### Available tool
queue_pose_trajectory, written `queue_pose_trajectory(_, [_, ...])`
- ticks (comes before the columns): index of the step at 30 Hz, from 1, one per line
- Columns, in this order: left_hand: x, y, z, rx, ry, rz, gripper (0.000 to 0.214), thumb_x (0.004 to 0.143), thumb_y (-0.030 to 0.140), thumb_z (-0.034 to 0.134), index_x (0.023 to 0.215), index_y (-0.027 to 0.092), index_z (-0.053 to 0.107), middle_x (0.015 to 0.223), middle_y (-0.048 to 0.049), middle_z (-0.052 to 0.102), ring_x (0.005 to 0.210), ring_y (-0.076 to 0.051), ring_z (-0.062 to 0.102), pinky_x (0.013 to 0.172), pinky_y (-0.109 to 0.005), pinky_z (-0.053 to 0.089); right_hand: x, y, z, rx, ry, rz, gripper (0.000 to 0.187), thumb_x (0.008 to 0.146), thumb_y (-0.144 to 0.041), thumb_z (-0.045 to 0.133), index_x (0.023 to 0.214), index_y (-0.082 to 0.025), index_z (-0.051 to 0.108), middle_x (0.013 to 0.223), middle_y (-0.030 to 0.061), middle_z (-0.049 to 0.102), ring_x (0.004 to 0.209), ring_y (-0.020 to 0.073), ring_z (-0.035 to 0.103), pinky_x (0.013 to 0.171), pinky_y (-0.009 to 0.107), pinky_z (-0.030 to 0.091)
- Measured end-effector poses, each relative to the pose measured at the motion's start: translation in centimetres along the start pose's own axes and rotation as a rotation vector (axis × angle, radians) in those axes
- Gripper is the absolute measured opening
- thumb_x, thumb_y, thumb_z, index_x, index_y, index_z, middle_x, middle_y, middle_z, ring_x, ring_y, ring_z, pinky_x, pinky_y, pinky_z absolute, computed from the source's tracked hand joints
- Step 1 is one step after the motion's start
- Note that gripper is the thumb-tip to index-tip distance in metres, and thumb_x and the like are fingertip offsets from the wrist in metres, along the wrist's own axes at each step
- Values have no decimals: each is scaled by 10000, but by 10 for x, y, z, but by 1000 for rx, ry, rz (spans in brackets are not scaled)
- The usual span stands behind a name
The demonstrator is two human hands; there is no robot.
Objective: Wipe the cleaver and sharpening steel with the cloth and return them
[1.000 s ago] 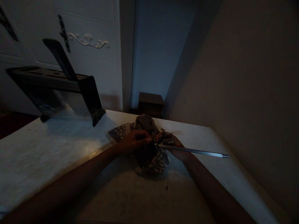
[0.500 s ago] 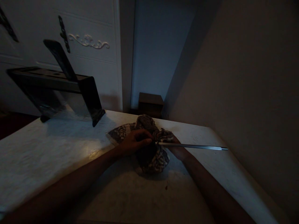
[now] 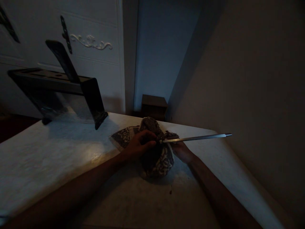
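Observation:
A patterned brown-and-cream cloth (image 3: 158,165) lies bunched on the pale tabletop in front of me. Out of it, to the right, sticks a long thin metal rod (image 3: 199,138) with a collar at its base, much like a sharpening steel. My left hand (image 3: 139,144) is closed at the collar end, its thumb and fingers around the rod's dark base, which is mostly hidden. Behind the rod, my right hand (image 3: 183,152) is closed on the cloth's right side; its fingers are largely covered by fabric and shadow.
At the table's back left stands a black-framed knife block (image 3: 91,98) with a clear front and one thick black handle (image 3: 63,60) rising from it. A wall (image 3: 257,95) runs along the right. Beyond the table are a white panelled door (image 3: 95,70) and a dark box (image 3: 154,101).
The rod's tip has swung upward, so it now slants up to the right instead of slightly down. My right hand has shifted a little; the left stays at the collar.

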State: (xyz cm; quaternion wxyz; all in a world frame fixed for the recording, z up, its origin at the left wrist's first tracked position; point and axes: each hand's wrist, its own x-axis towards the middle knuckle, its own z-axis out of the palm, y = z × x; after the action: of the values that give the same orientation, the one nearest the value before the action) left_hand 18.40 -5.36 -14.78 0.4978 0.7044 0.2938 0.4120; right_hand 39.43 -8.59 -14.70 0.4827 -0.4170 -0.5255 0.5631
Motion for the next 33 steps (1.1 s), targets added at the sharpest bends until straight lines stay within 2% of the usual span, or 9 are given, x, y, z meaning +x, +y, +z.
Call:
queue_pose_trajectory(7, [0,3,1,66,12,23,287,753,346,678,972,165,641,953,-49,682,909,-200,621,820,-309,485,-2,2,5,87,36,31,356,593,-388,837,886,-228,714,935,36,722,1022,274,628,946,435,468])
queue_pose_trajectory(14, [-3,3,4,148,58,20,300,758,312,675,1020,167,661,908,-41,663,865,-200,613,782,-313,479,-3,-4,13,164,103,51,349,575,-341,838,874,-223,700,925,36,727,1020,281,637,942,431,480])
queue_pose_trajectory(20, [-2,3,4,141,66,36,269,750,252,673,1012,187,683,971,-47,674,927,-208,614,866,-349,476,-3,-5,13,142,93,67,318,589,-323,826,862,-217,702,931,42,729,1015,284,641,937,435,484])
queue_pose_trajectory(28, [0,0,2,172,5,-38,384,739,353,698,1082,185,651,984,-42,676,916,-215,623,834,-342,495,-3,-1,8,136,126,137,338,471,-340,875,727,-203,702,765,35,729,919,290,670,915,437,489])
queue_pose_trajectory(33, [1,2,-2,242,-103,13,370,824,424,610,1104,183,626,1073,-59,679,989,-231,624,905,-356,477,-2,-1,15,208,153,141,346,473,-313,870,758,-204,707,820,51,737,927,296,672,894,434,506])
